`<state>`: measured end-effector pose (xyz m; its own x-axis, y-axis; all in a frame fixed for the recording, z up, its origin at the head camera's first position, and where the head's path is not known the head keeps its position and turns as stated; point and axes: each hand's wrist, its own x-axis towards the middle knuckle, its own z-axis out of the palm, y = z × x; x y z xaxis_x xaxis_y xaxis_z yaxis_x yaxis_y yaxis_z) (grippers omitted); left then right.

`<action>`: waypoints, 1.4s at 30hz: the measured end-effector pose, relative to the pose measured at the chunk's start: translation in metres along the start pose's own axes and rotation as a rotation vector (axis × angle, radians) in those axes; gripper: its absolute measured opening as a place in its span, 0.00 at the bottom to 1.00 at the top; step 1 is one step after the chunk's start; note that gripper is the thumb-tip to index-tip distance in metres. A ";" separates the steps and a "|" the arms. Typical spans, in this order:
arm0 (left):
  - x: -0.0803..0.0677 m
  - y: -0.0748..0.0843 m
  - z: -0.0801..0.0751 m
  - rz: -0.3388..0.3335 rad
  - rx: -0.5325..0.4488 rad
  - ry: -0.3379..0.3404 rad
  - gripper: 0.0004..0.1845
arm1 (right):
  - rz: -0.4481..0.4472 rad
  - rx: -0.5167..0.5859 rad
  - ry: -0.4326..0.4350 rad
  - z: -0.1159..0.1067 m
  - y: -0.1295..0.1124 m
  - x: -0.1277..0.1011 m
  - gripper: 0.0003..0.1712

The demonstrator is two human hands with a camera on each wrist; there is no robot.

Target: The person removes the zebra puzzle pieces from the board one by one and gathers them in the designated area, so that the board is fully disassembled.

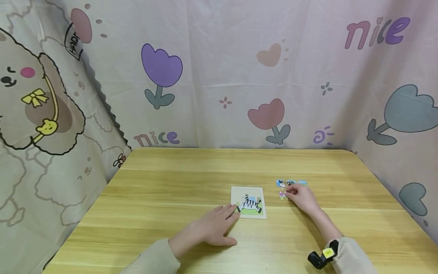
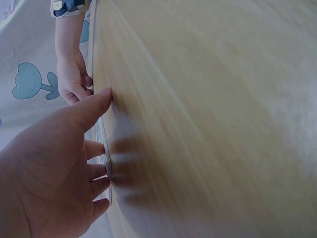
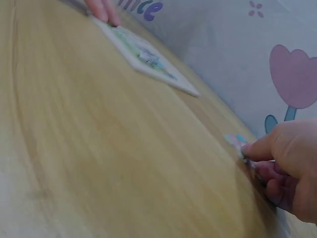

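A square puzzle board (image 1: pixel 248 188) with a pale rim lies flat on the table, a zebra picture (image 1: pixel 249 204) partly filling it. My left hand (image 1: pixel 215 224) lies with fingers extended, the fingertips at the board's lower left edge and the thumb apart. To the right of the board, my right hand (image 1: pixel 302 198) pinches a small puzzle piece (image 1: pixel 282 195) with a purple and green print between thumb and fingers. Just beyond those fingers lie more puzzle pieces: one with a blue and black-and-white print (image 1: pixel 280 183) and a blue-green one (image 1: pixel 302 183), partly covered by the hand.
The wooden table (image 1: pixel 171 182) reaches back to a printed curtain (image 1: pixel 212 76), which also hangs along both sides. A black strap device with a yellow label (image 1: pixel 328 253) sits on my right wrist.
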<state>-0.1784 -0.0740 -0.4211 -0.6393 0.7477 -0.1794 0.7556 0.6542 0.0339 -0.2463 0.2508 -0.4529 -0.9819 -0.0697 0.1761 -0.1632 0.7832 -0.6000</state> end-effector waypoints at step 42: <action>0.001 0.000 0.002 0.000 0.008 0.002 0.42 | -0.034 0.205 -0.092 0.024 -0.055 0.017 0.12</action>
<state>-0.1783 -0.0736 -0.4230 -0.6399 0.7478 -0.1770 0.7565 0.6535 0.0258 -0.2562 0.1918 -0.4352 -0.9786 -0.1571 0.1330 -0.2033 0.6381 -0.7426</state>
